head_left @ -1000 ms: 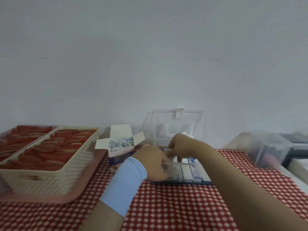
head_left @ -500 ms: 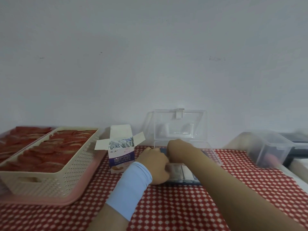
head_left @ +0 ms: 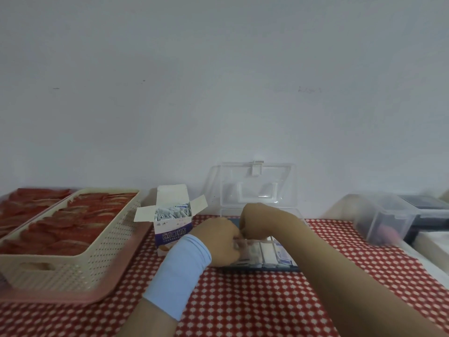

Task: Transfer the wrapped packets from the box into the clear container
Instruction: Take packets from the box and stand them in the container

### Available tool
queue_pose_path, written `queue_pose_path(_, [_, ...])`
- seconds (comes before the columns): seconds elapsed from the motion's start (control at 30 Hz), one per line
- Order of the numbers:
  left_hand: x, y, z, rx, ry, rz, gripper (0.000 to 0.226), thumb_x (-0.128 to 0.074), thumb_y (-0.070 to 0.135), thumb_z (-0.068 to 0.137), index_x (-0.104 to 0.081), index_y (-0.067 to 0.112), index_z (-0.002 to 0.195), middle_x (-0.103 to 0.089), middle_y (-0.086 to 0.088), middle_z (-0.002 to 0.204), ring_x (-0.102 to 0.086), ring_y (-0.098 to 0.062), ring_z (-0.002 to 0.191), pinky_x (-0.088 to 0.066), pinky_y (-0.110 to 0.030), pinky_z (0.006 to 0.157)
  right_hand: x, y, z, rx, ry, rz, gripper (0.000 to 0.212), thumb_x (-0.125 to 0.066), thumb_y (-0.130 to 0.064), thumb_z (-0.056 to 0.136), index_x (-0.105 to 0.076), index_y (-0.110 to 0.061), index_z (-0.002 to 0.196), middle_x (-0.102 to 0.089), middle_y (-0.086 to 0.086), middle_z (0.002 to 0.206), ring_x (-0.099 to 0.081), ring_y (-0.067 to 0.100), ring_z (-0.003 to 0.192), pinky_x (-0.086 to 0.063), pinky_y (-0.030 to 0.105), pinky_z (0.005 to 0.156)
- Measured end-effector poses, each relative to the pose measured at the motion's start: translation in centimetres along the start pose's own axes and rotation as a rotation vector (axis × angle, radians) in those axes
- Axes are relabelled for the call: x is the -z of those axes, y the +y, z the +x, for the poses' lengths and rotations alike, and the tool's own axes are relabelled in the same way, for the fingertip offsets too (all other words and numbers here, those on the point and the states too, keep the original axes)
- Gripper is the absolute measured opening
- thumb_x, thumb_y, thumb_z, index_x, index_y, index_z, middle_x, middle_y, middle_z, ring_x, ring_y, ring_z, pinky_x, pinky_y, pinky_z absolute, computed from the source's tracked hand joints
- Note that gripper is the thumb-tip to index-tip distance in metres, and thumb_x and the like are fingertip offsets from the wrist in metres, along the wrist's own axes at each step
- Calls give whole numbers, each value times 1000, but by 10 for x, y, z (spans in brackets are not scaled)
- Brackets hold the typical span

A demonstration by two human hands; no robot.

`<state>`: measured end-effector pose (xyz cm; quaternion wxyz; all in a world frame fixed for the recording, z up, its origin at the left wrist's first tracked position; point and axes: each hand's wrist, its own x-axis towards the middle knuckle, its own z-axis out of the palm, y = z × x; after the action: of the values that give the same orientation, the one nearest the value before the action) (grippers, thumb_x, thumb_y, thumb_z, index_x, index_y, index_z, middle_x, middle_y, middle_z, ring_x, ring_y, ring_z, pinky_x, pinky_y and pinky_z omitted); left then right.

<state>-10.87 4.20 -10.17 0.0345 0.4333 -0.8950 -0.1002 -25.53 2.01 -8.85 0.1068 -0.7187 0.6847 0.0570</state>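
Clear container (head_left: 257, 188): curled fingers (head_left: 230, 250) grip packets (head_left: 252, 251).

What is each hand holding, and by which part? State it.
Cannot tell: left hand and right hand curl over packets in the clear container, fingertips hidden.

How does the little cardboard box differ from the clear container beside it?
The cardboard box is opaque white and purple; the clear container is see-through plastic. The box stands upright with its flaps spread; the container lies low with its lid raised. No hand grips the box, while the left hand and right hand are at the container. Both are open, hold wrapped packets and sit on the checked cloth.
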Motion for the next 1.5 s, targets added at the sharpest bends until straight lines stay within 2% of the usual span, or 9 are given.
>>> queue_pose_path(0.1, [24,-7,-11,-32,125,-154,25,-62,37,89,-72,34,112,-65,15,112,-60,-8,103,-48,-29,98,18,5,-9,40,26,175,23,-65,-29,93,-77,-10,97,-78,0,85,-61,12,56,-57,30,73])
queue_pose_path(0.23, [54,-38,-31,33,354,-300,18,-59,39,94,-71,39,107,-64,27,108,-56,8,96,-45,-21,90,48,3,-17,75,240,327,18,-65,-26,93,-78,-14,95,-77,-4,76,-57,8,44,-52,23,60])
queue_pose_path(0.37, [57,-84,-40,207,482,-280,12,-62,33,93,-67,43,92,-67,22,103,-61,0,95,-49,-30,91,62,-23,-18,142,382,475,15,-63,-18,94,-77,-16,93,-75,-5,83,-63,7,59,-54,24,63])
queue_pose_path(0.47, [51,-102,-42,260,441,-202,14,-65,33,91,-68,37,103,-65,14,114,-55,-7,106,-39,-26,91,57,-53,-13,248,383,482,13,-65,-17,94,-78,-20,98,-73,-8,94,-64,6,79,-54,24,75])
queue_pose_path(0.63, [37,-123,-39,299,295,-53,73,-71,61,72,-50,36,137,-47,9,144,-32,-18,141,-27,-39,117,41,-89,9,297,417,320,19,-64,-22,95,-77,-29,107,-73,-10,111,-66,8,101,-54,30,93])
queue_pose_path(0.83, [28,-139,-34,277,377,-109,73,-77,42,75,-46,31,141,-53,8,139,-47,-15,127,-39,-38,110,30,-115,36,194,396,-62,19,-68,-38,90,-76,-28,105,-74,-6,98,-67,14,89,-52,29,77])
queue_pose_path(1.0, [28,-141,-33,278,389,-211,74,-61,62,65,-55,36,133,-58,11,132,-53,-14,122,-44,-40,106,21,-124,51,121,401,-188,22,-66,-39,90,-71,-18,96,-65,-2,83,-61,18,75,-47,29,66])
queue_pose_path(1.17, [25,-141,-29,278,478,-252,36,-53,45,88,-66,34,119,-63,8,118,-58,-14,108,-49,-39,99,26,-128,49,124,390,-83,19,-66,-34,90,-72,-16,91,-66,-2,81,-63,17,74,-52,29,66])
queue_pose_path(1.5, [20,-133,-30,303,628,-444,15,-65,30,91,-69,34,106,-65,17,98,-60,3,88,-52,-20,83,9,-109,37,182,560,404,18,-67,-36,94,-71,-25,108,-72,-6,98,-66,11,87,-58,32,80])
